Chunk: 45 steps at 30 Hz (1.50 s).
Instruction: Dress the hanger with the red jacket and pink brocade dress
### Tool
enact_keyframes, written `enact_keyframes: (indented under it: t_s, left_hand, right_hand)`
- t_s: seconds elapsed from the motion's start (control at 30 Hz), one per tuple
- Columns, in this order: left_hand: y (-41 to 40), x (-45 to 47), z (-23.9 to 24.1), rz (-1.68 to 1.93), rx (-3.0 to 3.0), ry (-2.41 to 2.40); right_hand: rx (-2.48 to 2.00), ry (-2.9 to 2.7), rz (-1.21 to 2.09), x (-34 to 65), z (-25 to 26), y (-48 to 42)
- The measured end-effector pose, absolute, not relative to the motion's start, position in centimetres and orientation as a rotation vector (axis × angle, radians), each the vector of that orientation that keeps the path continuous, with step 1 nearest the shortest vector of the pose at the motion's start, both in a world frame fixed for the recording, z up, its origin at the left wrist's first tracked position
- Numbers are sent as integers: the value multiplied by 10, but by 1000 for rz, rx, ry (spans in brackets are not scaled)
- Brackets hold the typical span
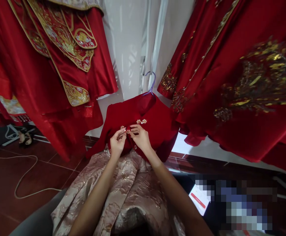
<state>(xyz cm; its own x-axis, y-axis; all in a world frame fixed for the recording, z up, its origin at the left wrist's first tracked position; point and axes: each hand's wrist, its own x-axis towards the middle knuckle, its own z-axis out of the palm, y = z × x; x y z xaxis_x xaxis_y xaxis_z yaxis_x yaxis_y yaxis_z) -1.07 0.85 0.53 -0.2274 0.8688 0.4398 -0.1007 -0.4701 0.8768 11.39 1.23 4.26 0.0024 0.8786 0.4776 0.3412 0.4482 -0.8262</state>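
A deep red jacket [155, 141] on a purple hanger [152, 82] lies spread in front of me, its lower part over my lap. Pearl-like flower fasteners run down its front; the upper one [141, 121] sits above my fingers. My left hand [117, 141] pinches one side of a lower beaded fastener [127, 131]. From the other side, my right hand [140, 136] grips the same fastener, fingertips almost meeting the left ones. The fingers partly cover it, so I cannot tell whether its two halves are joined.
Shiny pinkish-beige brocade fabric [123, 183] covers my lap. Red embroidered garments [66, 65] hang at left, and a red gown [231, 131] with gold sequins at right. A lit phone screen [199, 200] is at lower right. A pale cable [22, 180] curves over the tiled floor.
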Motion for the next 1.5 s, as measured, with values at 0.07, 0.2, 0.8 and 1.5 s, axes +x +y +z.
enact_keyframes:
  t_s: [0.07, 0.2, 0.8, 1.5]
  left_hand:
    - [7, -12, 5, 1808, 1389, 1000]
    - [6, -15, 4, 1784, 1456, 1069]
    - [15, -24, 0, 1747, 1567, 1080]
    - [-37, 4, -29, 1267, 1817, 1278]
  right_hand:
    - [-1107, -1564, 557, 112, 41, 11]
    - [-1128, -1552, 475, 110, 39, 6]
    - [-1102, -1543, 364, 103, 35, 5]
    - [-1274, -1809, 632, 188, 29, -21]
